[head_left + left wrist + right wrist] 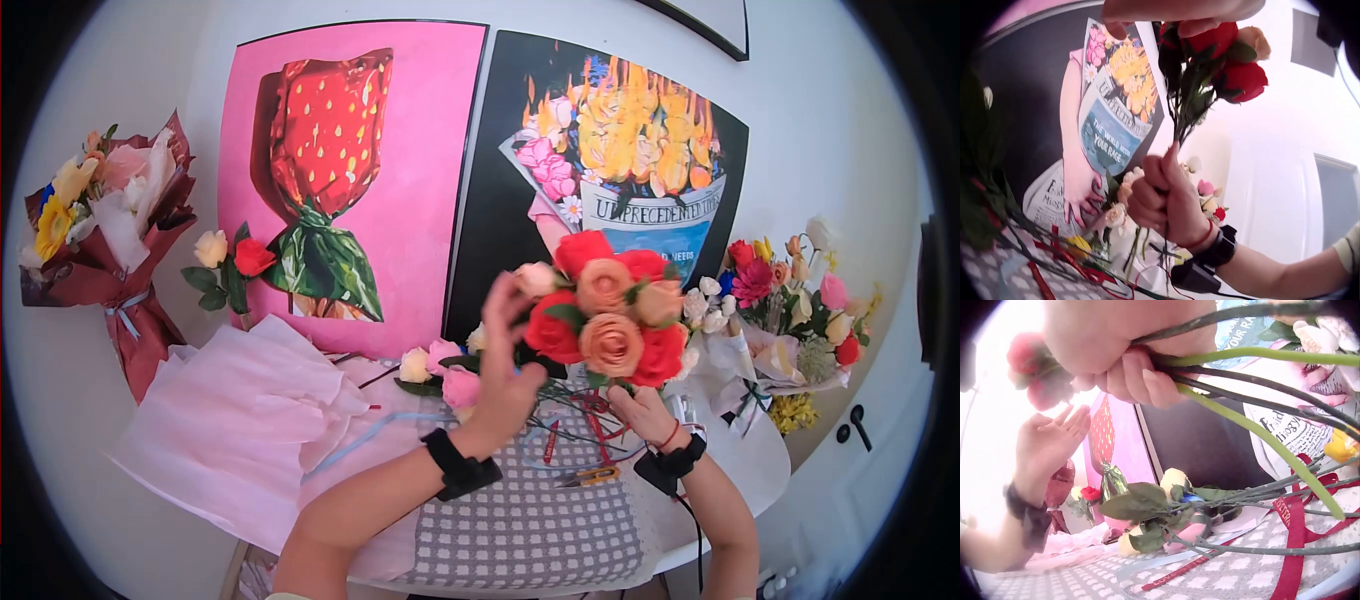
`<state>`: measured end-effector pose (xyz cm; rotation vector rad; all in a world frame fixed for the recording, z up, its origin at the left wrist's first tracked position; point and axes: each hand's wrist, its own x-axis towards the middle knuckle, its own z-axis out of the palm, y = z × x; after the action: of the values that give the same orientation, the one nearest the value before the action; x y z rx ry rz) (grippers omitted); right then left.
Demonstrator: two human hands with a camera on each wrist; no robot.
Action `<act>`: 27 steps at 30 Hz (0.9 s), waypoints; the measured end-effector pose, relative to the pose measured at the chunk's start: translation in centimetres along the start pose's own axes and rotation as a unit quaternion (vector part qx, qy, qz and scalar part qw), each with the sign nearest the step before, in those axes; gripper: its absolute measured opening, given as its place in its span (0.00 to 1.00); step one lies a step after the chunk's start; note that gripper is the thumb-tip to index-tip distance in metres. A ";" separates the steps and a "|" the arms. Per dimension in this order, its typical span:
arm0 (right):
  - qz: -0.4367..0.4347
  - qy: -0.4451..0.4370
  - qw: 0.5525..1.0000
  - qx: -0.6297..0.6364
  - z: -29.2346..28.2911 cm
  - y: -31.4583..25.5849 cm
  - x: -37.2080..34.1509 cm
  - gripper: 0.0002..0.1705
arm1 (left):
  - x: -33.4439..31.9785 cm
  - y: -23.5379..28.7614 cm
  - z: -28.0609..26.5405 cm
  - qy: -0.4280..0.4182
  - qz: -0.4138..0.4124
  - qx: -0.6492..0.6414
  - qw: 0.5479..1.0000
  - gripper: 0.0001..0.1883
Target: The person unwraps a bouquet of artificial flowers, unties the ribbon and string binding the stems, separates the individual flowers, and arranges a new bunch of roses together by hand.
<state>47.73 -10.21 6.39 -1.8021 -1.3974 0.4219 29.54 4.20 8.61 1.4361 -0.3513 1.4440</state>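
Note:
My right hand (pixel 648 412) grips the stems of a round bunch of red and peach roses (pixel 610 345), held upright above the table. In the right wrist view, green and dark stems (pixel 1254 356) stick out below the fist. My left hand (pixel 503 375) is raised at the left side of the blooms, fingers loosely extended, fingertips right by a pale pink rose (pixel 536 279). The right wrist view shows that left hand (pixel 1054 447) with its palm turned toward the flowers and nothing in its grasp.
On the checked cloth (pixel 520 520) lie yellow-handled scissors (pixel 590 478), red ribbon (pixel 1294 550) and loose stems. Several pink and cream roses (pixel 460 385) lie left of them. Pink wrapping paper (pixel 240 420) covers the table's left side. Wrapped bouquets stand at left (pixel 125 290) and right (pixel 790 350).

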 end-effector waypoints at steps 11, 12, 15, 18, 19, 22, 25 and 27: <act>-0.243 0.085 0.966 -0.004 1.5 -1.9 0.9 0.11 | 1.3 2.1 -1.2 -0.124 0.116 0.195 0.966 0.33; -0.243 0.085 0.966 -0.004 1.5 -1.2 1.1 0.11 | 1.3 2.2 -1.2 -0.124 0.116 0.194 0.966 0.33; -0.233 0.075 0.965 -0.093 0.6 -0.4 1.2 0.14 | 1.2 2.1 -1.2 -0.131 0.135 0.203 0.961 0.31; -0.198 0.058 0.978 0.028 0.4 1.1 1.6 0.13 | 1.3 1.8 -1.4 -0.114 0.106 0.082 0.984 0.28; -0.181 0.067 0.981 0.007 0.3 1.3 1.5 0.11 | 1.4 2.0 -1.5 -0.116 0.123 0.079 0.982 0.27; -0.256 0.118 0.952 -0.123 -0.2 0.4 0.9 0.12 | 1.9 3.5 -2.0 -0.138 0.178 0.183 0.957 0.28; -0.252 0.143 0.945 -0.151 -0.7 0.2 0.2 0.10 | 1.9 3.9 -2.1 -0.145 0.190 0.230 0.944 0.36; -0.237 0.169 0.937 -0.196 -1.3 0.5 -0.2 0.08 | 2.0 4.3 -1.5 -0.158 0.173 0.214 0.948 0.35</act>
<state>48.85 -10.90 6.79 -1.6504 -1.6724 -0.4282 25.82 4.42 11.87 2.0505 -0.5347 1.6355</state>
